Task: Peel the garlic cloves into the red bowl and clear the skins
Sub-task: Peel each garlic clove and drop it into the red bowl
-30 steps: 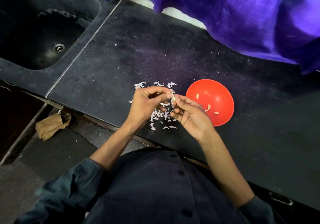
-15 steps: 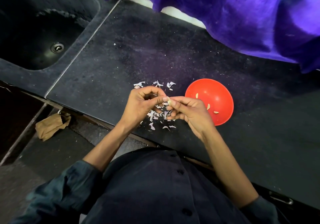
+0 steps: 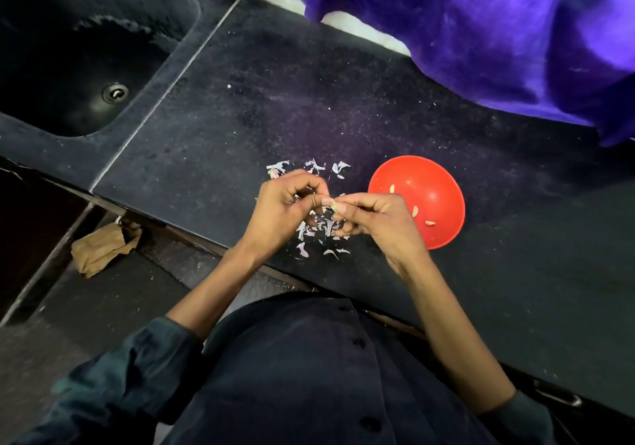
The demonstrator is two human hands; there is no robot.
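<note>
My left hand [image 3: 281, 209] and my right hand [image 3: 381, 221] meet fingertip to fingertip above the dark counter [image 3: 240, 118]. Between them they pinch a small pale garlic clove [image 3: 335, 205], mostly hidden by the fingers. A scatter of white garlic skins [image 3: 323, 235] lies on the counter under and just beyond the hands. The red bowl [image 3: 433, 183] sits right of my right hand and holds three peeled cloves.
A dark sink [image 3: 86, 49] with a drain lies at the far left. Purple cloth [image 3: 481, 25] hangs over the counter's back right. A crumpled brown paper [image 3: 103, 247] lies on the floor below the counter's front edge.
Both hands have shifted slightly left and closer together around the clove. The bowl and the skins stay where they were.
</note>
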